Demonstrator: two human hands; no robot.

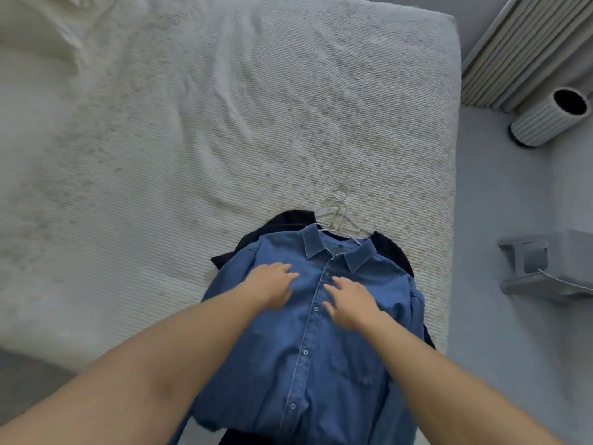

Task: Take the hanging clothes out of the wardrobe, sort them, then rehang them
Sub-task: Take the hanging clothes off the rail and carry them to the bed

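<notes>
Where the bed [224,107] nears its right edge, a blue denim shirt [321,364] lies face up, buttoned, collar pointing away from the person. It rests on top of dark clothes [396,252], which show at both shoulders and along the right side. White hangers [340,216] stack at the collar, hooks lying on the bed cover just beyond it.

Left hand [272,289]: flat on the shirt's chest, left of the button line, fingers straight and slightly apart, gripping nothing. Right hand [351,305]: flat on the chest, right of the button line, fingers straight and spread, gripping nothing. The hands lie near each other, not touching.

Right of the bed, on the floor: a ribbed white cylinder [548,118] below a curtain [519,49], and a grey unit [545,268] with a thin cord.
</notes>
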